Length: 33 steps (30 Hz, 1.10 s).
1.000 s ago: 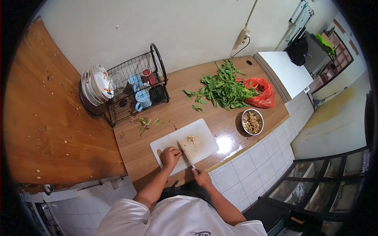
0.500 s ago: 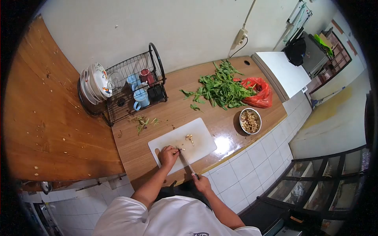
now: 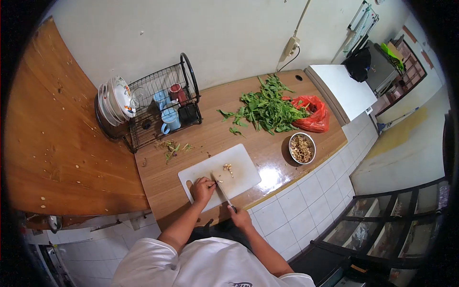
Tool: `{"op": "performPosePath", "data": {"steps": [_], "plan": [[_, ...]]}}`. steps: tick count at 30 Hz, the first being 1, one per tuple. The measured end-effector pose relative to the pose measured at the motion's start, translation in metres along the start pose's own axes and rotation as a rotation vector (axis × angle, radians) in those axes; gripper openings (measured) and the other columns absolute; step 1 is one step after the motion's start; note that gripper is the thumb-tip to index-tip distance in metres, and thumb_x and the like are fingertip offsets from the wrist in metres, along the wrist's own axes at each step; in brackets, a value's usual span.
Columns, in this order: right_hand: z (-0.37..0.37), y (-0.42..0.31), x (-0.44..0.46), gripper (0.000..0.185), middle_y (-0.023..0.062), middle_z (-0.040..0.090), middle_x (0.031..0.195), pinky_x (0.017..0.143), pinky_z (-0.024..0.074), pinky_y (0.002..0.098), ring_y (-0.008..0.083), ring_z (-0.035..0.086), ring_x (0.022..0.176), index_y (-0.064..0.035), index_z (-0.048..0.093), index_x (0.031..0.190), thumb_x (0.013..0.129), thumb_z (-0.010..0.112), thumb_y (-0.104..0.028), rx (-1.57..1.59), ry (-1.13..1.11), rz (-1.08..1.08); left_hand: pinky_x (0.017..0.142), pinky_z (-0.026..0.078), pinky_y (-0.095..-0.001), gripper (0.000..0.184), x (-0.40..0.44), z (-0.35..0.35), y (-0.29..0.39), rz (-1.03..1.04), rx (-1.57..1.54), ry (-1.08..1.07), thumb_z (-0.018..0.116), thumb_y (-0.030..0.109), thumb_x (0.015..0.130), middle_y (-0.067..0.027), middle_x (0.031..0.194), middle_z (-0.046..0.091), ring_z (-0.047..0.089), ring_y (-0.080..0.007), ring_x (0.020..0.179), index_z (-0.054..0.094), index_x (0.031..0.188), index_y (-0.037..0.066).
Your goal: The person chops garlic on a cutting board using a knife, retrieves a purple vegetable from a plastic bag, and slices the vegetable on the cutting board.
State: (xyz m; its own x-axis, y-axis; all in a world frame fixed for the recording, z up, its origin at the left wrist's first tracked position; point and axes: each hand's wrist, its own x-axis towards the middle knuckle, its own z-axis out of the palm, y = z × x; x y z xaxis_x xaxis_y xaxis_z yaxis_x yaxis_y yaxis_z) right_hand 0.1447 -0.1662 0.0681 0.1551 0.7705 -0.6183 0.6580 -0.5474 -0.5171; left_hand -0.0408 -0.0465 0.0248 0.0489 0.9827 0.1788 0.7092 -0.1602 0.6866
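A white cutting board [image 3: 245, 177] lies near the front edge of the wooden table. My right hand [image 3: 240, 218] is closed round the handle of a knife [image 3: 223, 192], whose blade rests over the board. Beside the blade, the fingers of my left hand [image 3: 204, 189] are pinched on a small dark piece, too small to name. Small pale chopped pieces [image 3: 228, 168] lie on the board beyond the knife. To the right stands a round metal bowl [image 3: 302, 148] full of chopped light-brown bits.
Leafy greens [image 3: 270, 107] lie at the back beside a red plastic bag [image 3: 315, 115]. A black dish rack [image 3: 158, 107] with plates and cups stands at the back left. Plant scraps [image 3: 172, 149] lie in front of it. A white panel [image 3: 344, 91] is at the right.
The knife in my right hand has shifted slightly at my left fingertips, its handle a little further left. The whole view has drifted slightly.
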Motion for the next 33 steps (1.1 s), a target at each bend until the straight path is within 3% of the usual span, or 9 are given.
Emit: {"op": "performPosePath", "data": {"steps": [8,11,18,27,33], "plan": [[0.009,0.02,-0.004,0.071,0.0286,0.07,0.101,0.09,0.0516,0.0483,0.0449,0.066,0.103,-0.0039,0.071,0.115,0.096,0.044,-0.067,0.036,0.026,-0.016,0.077,0.052,-0.0398,0.015,0.003,0.008,-0.005,0.026,-0.006,0.043,0.084,0.015,0.069,-0.0017,0.086,0.069,0.065,-0.0263,0.088,0.078,0.083,0.013],[0.011,0.036,-0.018,0.065,0.029,0.069,0.103,0.088,0.0519,0.0506,0.0449,0.066,0.103,-0.0059,0.071,0.115,0.096,0.048,-0.064,0.153,0.02,-0.046,0.076,0.052,-0.0397,0.015,-0.002,0.004,0.001,-0.059,-0.013,0.043,0.083,0.015,0.069,-0.0019,0.086,0.069,0.065,-0.0267,0.087,0.078,0.083,0.013],[-0.006,0.023,-0.019,0.067,0.0291,0.069,0.101,0.09,0.0515,0.048,0.0455,0.066,0.103,-0.0068,0.071,0.117,0.096,0.048,-0.066,0.102,-0.06,-0.004,0.077,0.052,-0.0393,0.014,0.001,0.007,-0.012,0.039,-0.1,0.004,0.082,0.011,0.068,-0.0058,0.087,0.071,0.066,-0.0279,0.087,0.076,0.08,0.01],[0.008,0.011,0.023,0.065,0.0289,0.07,0.098,0.089,0.0509,0.0504,0.0461,0.066,0.1,-0.0059,0.073,0.11,0.096,0.047,-0.064,-0.04,0.005,0.007,0.078,0.053,-0.0399,0.013,0.001,0.005,-0.012,0.083,-0.077,-0.013,0.083,0.008,0.068,-0.0056,0.087,0.071,0.065,-0.0274,0.088,0.077,0.079,0.008],[-0.001,0.014,-0.002,0.066,0.0292,0.069,0.1,0.09,0.0505,0.0502,0.0459,0.066,0.102,-0.005,0.072,0.112,0.096,0.047,-0.064,0.061,0.019,-0.124,0.08,0.053,-0.0383,0.016,-0.007,0.003,-0.016,0.037,-0.164,0.056,0.084,0.008,0.067,-0.0061,0.089,0.069,0.065,-0.0264,0.09,0.076,0.081,0.008]]}}
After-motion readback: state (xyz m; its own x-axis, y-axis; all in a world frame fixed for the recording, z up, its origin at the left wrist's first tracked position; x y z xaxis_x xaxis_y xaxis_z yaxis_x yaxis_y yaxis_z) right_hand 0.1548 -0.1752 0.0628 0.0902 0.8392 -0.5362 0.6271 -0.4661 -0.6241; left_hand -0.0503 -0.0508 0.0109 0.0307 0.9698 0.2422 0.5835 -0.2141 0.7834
